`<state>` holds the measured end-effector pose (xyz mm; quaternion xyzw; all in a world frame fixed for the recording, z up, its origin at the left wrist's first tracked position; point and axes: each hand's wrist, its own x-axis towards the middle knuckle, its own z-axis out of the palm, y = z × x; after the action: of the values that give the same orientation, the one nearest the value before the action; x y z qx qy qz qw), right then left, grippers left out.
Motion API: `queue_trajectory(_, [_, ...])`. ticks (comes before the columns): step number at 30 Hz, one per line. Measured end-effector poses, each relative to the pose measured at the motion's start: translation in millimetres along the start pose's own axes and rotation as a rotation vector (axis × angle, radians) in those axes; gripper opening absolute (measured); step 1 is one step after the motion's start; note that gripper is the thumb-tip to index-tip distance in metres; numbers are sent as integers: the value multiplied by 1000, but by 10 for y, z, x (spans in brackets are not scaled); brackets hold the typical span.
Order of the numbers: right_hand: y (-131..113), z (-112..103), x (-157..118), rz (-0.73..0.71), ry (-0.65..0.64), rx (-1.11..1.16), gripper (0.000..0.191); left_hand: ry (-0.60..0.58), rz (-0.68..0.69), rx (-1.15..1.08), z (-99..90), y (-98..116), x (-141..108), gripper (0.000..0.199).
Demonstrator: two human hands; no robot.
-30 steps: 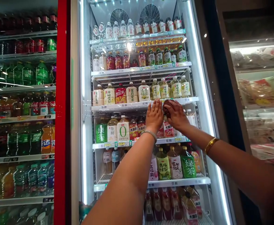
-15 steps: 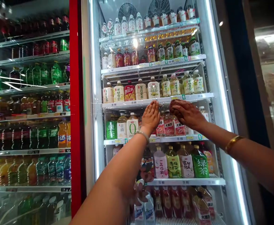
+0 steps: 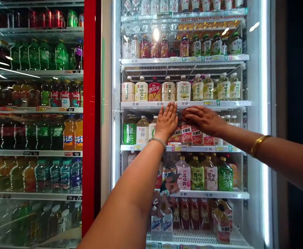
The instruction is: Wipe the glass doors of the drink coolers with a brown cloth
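My left hand (image 3: 166,121) is raised before a lit drinks cooler, its fingers stretched out and palm flat toward the shelves. A pale bracelet (image 3: 158,142) circles that wrist. To its right my right hand (image 3: 204,119) reaches in from the side, fingers extended and angled left, with a gold bangle (image 3: 259,145) on the arm. Neither hand holds anything. A dark reflection beside the right fingertips suggests glass there; contact is hard to judge. Behind the hands stand red-labelled tea bottles (image 3: 186,134). Just above the fingertips runs a white shelf edge (image 3: 146,104) with bottled teas (image 3: 183,90) on it.
A red upright frame (image 3: 90,103) separates this cooler from another on the left, stocked with sodas (image 3: 62,55) and juices. A bright light strip (image 3: 264,103) lines the right side. Below are more tea bottles (image 3: 211,174), with flower shapes (image 3: 163,204) overlapping the lower shelves.
The view has tilted down and turned left, so the shelves sit higher and further right. Both hands, still outstretched, have shifted slightly left against the bottles behind.
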<state>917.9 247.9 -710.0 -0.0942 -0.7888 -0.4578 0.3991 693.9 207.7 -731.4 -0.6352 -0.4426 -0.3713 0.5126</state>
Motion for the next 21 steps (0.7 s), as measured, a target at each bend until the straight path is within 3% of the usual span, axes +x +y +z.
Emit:
queue_trajectory(2, [55,-8,207,182,32,-16,37,11,-46,-11,17,34,8,66])
queue_trajectory(4, [-37,96,477,365,102,-45,45,15,-97,-14,10,31,19,68])
queue_trajectory(6, [-224,226,646,415,136,-51,51,-6,-99,-15,-33,-46,9,67])
queue_trajectory(9, [-384,260,561,253,130,-7,45,-65,62,8,-172,-317,-65,64])
queue_trajectory(12, [-215,149,364,-28,41,63,40,-114,277,53,-331,-630,-174,62])
queue_trajectory(14, [-94,140,411,11,61,69,42,-120,308,76,-386,-759,-229,62])
queue_trajectory(16, [-145,229,613,236,181,50,48,-85,206,98,-386,-810,-251,62])
queue_trajectory(18, [-374,368,832,416,280,47,52,-38,42,116,-355,-818,-249,64])
queue_trajectory(19, [-514,431,900,421,290,54,52,-22,-26,121,-339,-821,-245,65])
queue_trajectory(21, [-725,500,913,257,249,78,44,-14,-87,119,-320,-837,-244,66])
